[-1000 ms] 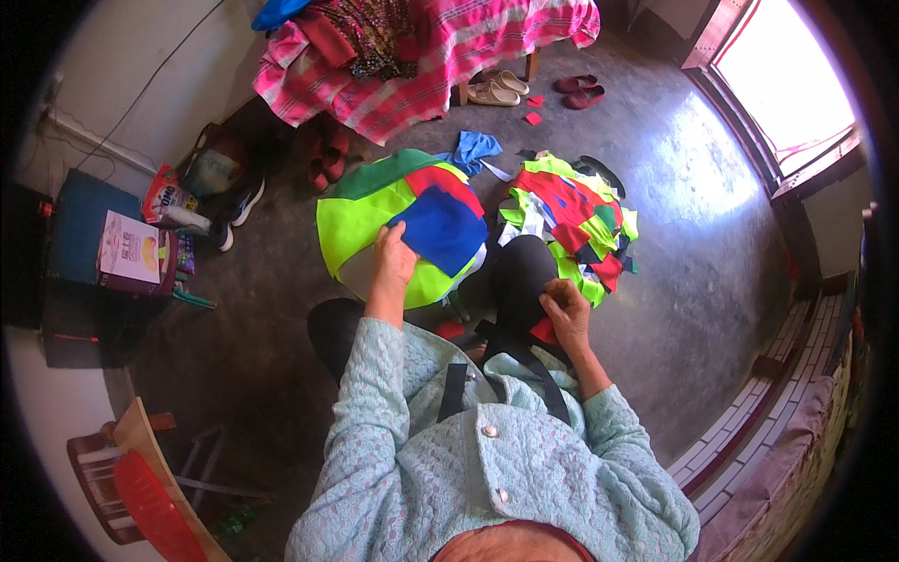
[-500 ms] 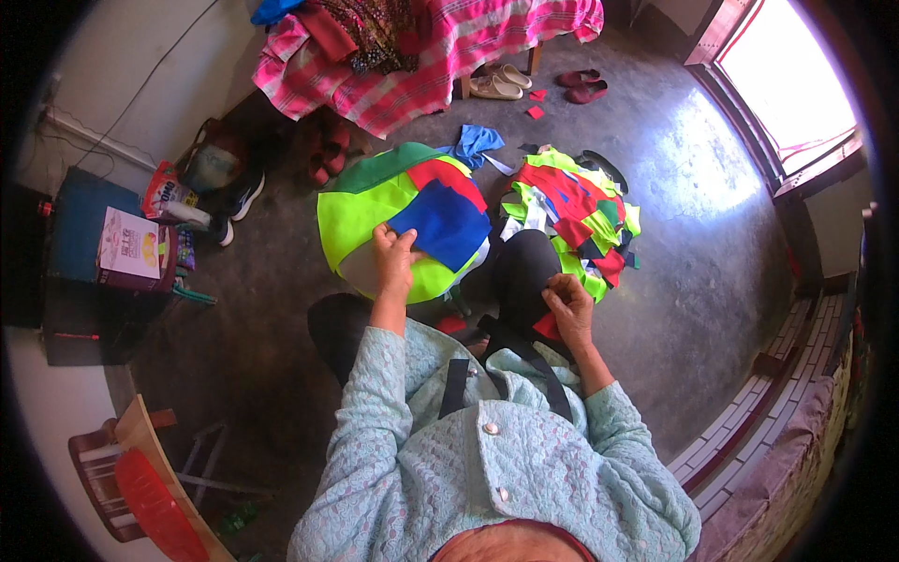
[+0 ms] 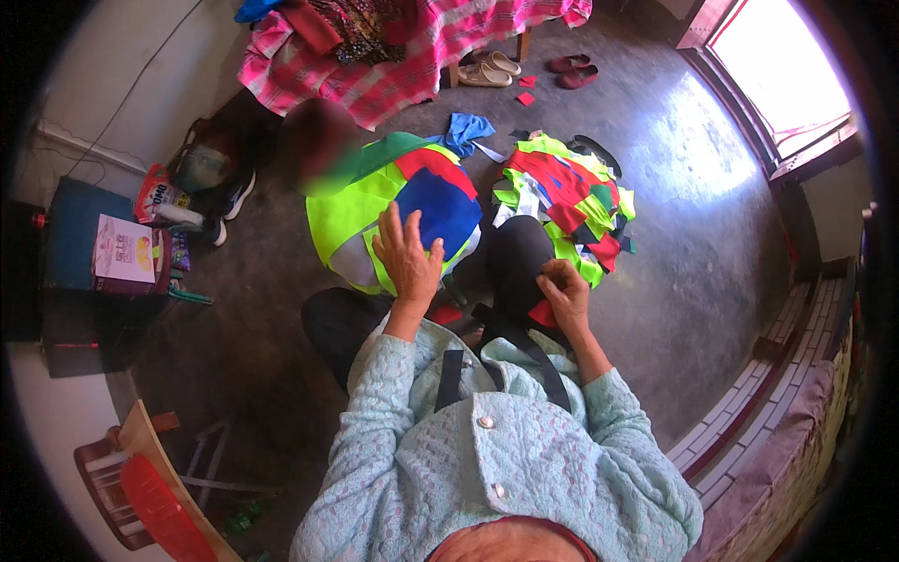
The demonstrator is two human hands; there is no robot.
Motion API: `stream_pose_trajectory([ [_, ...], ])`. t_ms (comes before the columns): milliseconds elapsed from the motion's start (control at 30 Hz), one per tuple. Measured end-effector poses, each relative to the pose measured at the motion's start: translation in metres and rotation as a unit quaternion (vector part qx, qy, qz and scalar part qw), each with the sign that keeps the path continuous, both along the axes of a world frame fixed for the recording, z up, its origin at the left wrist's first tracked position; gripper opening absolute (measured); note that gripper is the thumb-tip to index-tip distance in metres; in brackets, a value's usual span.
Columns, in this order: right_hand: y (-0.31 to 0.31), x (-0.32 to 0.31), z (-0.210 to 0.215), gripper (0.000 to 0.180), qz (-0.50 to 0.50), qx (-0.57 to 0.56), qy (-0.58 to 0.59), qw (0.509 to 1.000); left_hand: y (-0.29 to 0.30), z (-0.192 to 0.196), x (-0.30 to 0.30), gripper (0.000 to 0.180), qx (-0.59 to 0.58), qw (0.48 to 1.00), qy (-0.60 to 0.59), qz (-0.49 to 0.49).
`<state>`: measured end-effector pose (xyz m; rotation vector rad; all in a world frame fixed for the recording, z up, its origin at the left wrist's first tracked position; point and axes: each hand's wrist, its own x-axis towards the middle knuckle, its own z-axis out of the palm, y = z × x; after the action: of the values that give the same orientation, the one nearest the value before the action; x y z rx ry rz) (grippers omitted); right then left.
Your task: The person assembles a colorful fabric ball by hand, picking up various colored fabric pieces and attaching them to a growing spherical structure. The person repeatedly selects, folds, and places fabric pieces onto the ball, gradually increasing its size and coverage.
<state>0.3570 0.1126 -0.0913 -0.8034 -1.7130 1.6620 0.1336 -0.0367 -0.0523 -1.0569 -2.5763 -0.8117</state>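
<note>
"One blue cloth piece (image 3: pixel 437 211) lay where, relative to the left hand (image 3: pixel 409 262)?"

"Just beyond it and slightly right, on top of the round, mostly lime-green bundle (image 3: pixel 339 220). Its fingers were spread with nothing gripped, the tips seen against the blue piece's near left edge; whether they touched it, nobody could tell."

"And the right hand (image 3: pixel 566 292)?"

"Its thumb and fingertips were drawn together beside the dark-trousered right knee (image 3: pixel 513 267), well apart from the blue piece, nearer and to the right. Whether anything sat between them could not be told. A red scrap (image 3: pixel 541 314) showed just left, on the near side."

"Farther off?"

"A heap of mixed scraps (image 3: pixel 562 197) lay right of the bundle."
</note>
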Motion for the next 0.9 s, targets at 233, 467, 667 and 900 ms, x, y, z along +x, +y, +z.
stream_pose_trajectory([
  [233,0.012,0.005,0.008,0.015,0.017,-0.146,0.057,0.988,0.002,-0.037,-0.001,0.064,-0.119,0.993,0.005,-0.025],
  [467,0.023,0.01,0.005,0.033,0.025,-0.292,0.147,0.945,0.013,0.001,0.04,0.051,0.036,0.98,-0.073,-0.179],
  [667,0.027,0.01,0.006,0.048,0.027,-0.328,0.145,0.933,0.034,0.016,0.096,0.053,0.052,0.912,-0.183,-0.364],
  [900,0.034,0.014,-0.004,0.058,0.065,-0.402,0.2,0.891,0.043,0.013,0.113,0.068,-0.002,0.909,-0.083,-0.409],
])
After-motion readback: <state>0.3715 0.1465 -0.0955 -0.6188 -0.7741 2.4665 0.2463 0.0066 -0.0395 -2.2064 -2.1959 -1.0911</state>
